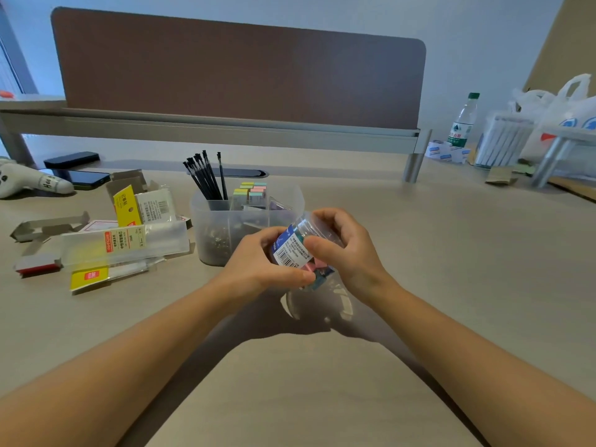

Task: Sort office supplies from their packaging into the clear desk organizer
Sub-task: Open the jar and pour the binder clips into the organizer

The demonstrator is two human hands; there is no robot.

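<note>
A small clear plastic jar (295, 250) with a blue and white barcode label is held tilted above the desk, with pink and blue clips showing inside it. My left hand (258, 266) grips its lower end and my right hand (342, 246) wraps its upper end. Just behind the jar stands the clear desk organizer (209, 221). It holds black pen refills (206, 179), pastel sticky tabs (253, 188) and small metal bits in a front compartment.
Opened packaging (125, 243) lies left of the organizer: clear sleeves, yellow cards, flattened cardboard boxes. A phone (88, 179) and a plush toy (32, 182) sit at the far left. A water bottle (464, 122) and plastic bags (554, 117) stand at the back right.
</note>
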